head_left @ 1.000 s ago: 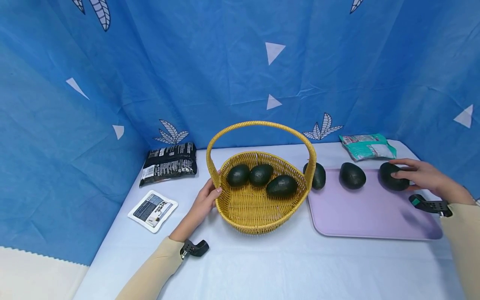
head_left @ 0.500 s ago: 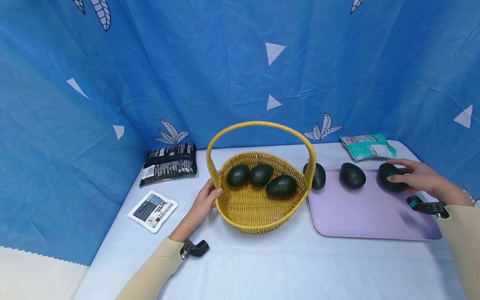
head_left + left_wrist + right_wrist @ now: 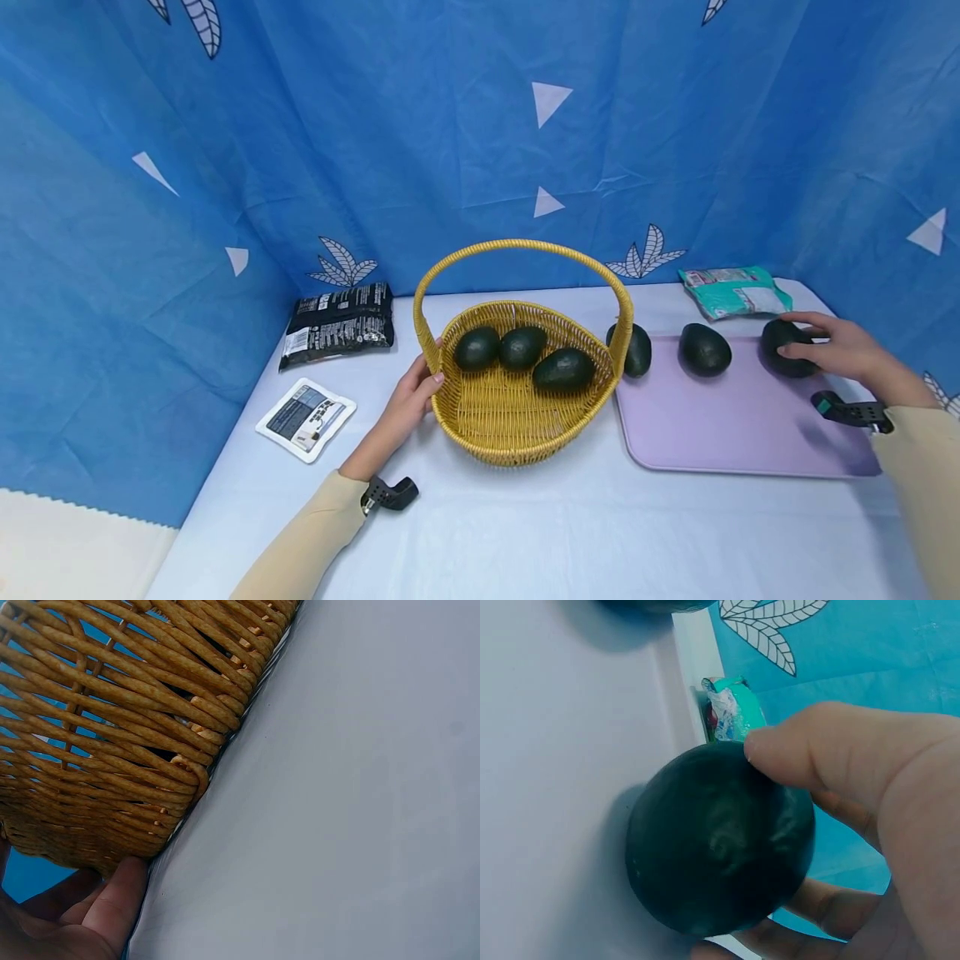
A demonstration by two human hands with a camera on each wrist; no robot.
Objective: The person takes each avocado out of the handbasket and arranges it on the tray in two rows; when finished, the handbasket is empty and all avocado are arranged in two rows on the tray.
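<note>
A white-covered table [image 3: 525, 533] carries a yellow wicker basket [image 3: 498, 412] at its middle. A lilac tray [image 3: 735, 425] lies to the right, with a teal packet [image 3: 738, 293] beyond it. On the left lie a black packet [image 3: 339, 325], far, and a white packet [image 3: 306, 419], nearer.

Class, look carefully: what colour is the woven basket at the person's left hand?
The basket is golden yellow, showing best in the head view.

Right hand [image 3: 915, 787] grips a dark green avocado [image 3: 720, 840], thumb on one side, fingers curled at the other. Avocado is at the edge of the tray [image 3: 570, 727]; its shadow falls on the surface. Second avocado [image 3: 660, 604], partly out of frame, near same edge. Teal packet [image 3: 741, 709] beyond that edge. Blue leaf-print cloth [image 3: 885, 667] behind.
</note>
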